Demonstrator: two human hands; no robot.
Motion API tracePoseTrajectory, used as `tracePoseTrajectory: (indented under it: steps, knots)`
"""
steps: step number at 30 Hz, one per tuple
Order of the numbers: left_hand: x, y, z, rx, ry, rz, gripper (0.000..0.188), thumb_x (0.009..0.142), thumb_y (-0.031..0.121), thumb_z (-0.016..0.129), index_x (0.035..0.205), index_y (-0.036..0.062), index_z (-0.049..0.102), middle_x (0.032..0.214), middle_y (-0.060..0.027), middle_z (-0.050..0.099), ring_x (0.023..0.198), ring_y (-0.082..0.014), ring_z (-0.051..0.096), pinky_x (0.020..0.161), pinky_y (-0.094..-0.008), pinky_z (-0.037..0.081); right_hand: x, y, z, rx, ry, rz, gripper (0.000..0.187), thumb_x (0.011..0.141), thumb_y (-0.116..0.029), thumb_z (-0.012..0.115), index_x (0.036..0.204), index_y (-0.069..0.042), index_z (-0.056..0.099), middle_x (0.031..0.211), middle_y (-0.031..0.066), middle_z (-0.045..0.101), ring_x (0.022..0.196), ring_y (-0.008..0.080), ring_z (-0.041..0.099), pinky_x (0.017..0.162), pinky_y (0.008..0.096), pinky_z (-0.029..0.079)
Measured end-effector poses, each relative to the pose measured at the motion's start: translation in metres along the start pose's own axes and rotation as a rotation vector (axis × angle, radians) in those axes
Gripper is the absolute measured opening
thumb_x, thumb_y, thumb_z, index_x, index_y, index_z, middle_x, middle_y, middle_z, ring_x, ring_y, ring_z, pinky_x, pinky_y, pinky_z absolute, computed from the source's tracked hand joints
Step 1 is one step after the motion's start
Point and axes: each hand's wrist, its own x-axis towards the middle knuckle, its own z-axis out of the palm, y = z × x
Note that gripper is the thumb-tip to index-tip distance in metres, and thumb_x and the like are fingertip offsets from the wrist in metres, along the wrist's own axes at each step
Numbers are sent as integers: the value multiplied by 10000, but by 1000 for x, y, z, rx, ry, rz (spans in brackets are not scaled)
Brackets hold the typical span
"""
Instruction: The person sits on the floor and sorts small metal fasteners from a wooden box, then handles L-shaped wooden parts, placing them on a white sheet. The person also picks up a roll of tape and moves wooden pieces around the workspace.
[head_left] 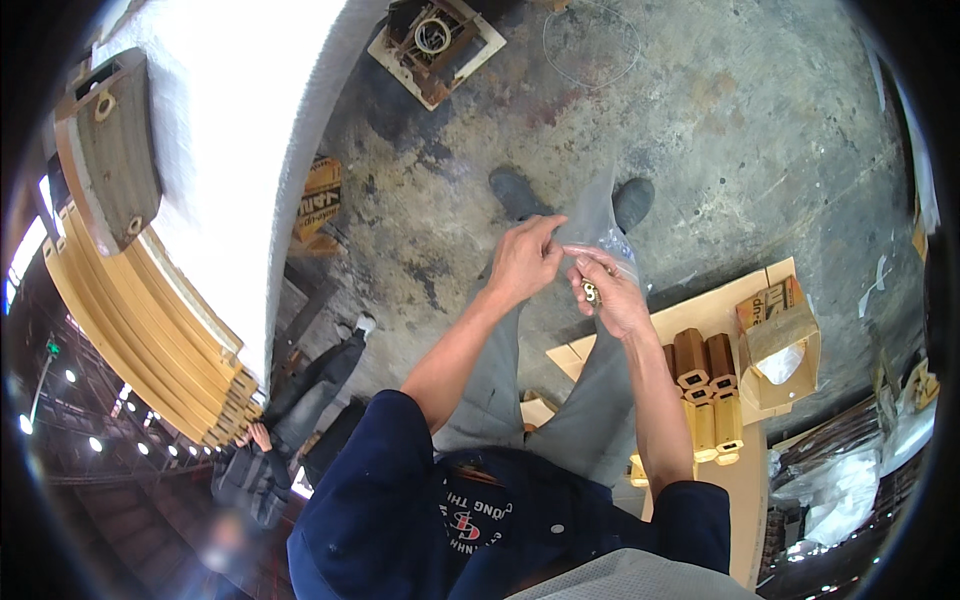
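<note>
A clear plastic bag [603, 222] hangs in front of my legs, above the floor between my shoes. My right hand [618, 300] is closed on the bag near its mouth, thumb on top. Several small brass-coloured metal pieces [590, 292] show in the curled fingers of that same hand. Close by on the left, my left hand [526, 262] has its fingers bent, with the tips at the bag's near left edge. Whether those fingertips pinch the plastic or a small piece is too small to make out.
Brown and yellow hexagonal bars [705, 375] lie on cardboard [655, 310] at my right, beside an opened carton [785, 360]. A white padded surface [225, 130] and stacked yellow curved parts [140, 330] fill the left. Another person's hand [260, 436] touches that stack. A square metal frame [437, 48] lies far ahead.
</note>
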Motion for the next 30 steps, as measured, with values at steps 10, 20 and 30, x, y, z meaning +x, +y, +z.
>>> tracePoseTrajectory:
  steps: [10,20,30]
  knots:
    - [52,-125,-77,416,225,111,354,767,1,587,1109,45,670,924,-167,639,767,-344,637,685,-416,508,68,8,63,50,-359,115,268,976,-198,561,1111,26,617,799,46,590,587,78,526,417,217,374]
    - [232,-69,-59,575,207,560,492,784,142,710,1241,28,569,1234,-181,549,1098,-388,550,894,-429,466,155,-67,10,-12,-289,-34,213,960,-208,584,956,-5,648,747,-8,556,565,50,477,424,212,326]
    - [425,-71,21,732,644,709,304,782,122,659,1051,19,563,1014,-147,561,986,-338,574,788,-483,471,173,-124,-23,132,-381,-306,212,978,-166,544,1026,17,638,742,32,557,571,73,500,394,203,355]
